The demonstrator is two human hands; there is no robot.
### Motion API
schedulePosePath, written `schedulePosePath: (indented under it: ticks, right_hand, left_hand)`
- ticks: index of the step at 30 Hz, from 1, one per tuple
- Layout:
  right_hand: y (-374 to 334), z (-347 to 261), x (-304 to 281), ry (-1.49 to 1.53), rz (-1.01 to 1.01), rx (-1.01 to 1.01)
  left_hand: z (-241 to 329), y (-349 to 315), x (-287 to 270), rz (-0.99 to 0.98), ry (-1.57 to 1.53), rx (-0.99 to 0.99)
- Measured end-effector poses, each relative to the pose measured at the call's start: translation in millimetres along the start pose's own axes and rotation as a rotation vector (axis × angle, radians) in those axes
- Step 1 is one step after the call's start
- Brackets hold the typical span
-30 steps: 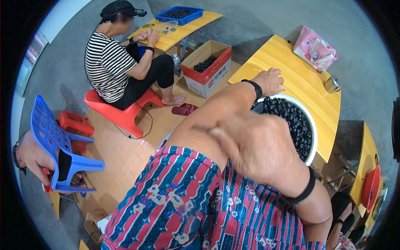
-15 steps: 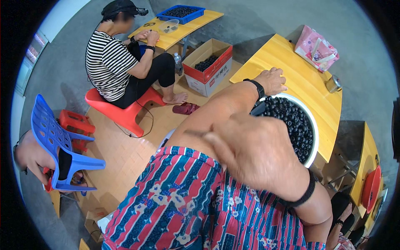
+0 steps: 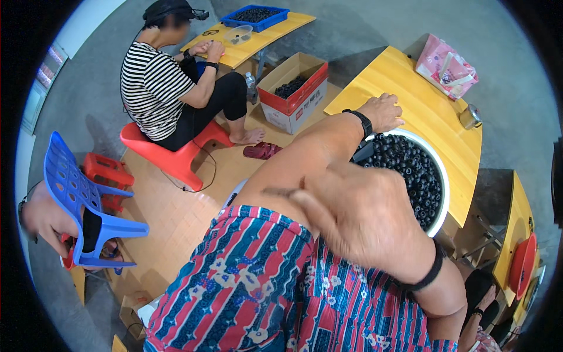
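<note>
My left hand (image 3: 382,113) lies on the yellow table (image 3: 431,105), its fingers apart and nothing visible in it. A dark band circles that wrist. My right hand (image 3: 366,211) crosses over in front of my body and touches the left forearm near the elbow. It is slightly blurred, and most of its fingers are hidden behind its back. Partly behind the right hand stands a round white-rimmed basin (image 3: 444,176) filled with small black ring-shaped parts (image 3: 404,155). A flat dark object (image 3: 363,152) sits at the basin's left rim, below my left wrist.
A pink bag (image 3: 446,67) and a metal can (image 3: 470,117) stand on my table. Ahead is an open carton (image 3: 293,97) of black parts. A person (image 3: 161,88) on a red chair (image 3: 176,155) works at another table. At left is a blue chair (image 3: 88,199); far right, a red basin (image 3: 522,267).
My right hand has shifted very slightly against the left forearm. My left hand stays in place on the table.
</note>
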State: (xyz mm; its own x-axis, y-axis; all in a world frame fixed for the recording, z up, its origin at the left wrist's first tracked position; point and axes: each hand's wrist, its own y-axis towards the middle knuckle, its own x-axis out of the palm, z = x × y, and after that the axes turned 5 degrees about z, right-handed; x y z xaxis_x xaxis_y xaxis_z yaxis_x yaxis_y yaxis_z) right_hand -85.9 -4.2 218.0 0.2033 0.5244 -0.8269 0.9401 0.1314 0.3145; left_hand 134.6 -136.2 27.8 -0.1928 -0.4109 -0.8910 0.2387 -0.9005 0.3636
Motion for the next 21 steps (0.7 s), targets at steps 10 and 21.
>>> schedulePosePath:
  ticks: [10, 21]
  right_hand:
    - [-10.5, 96.1, 1.3, 0.219, 0.577, 0.216]
    - [-127.1, 146.4, 10.3, 0.773, 0.903, 0.734]
  left_hand:
    - [21.4, -4.4, -22.7, -0.070, -0.168, -0.029]
    - [74.3, -107.5, -63.1, 0.098, -0.443, 0.291]
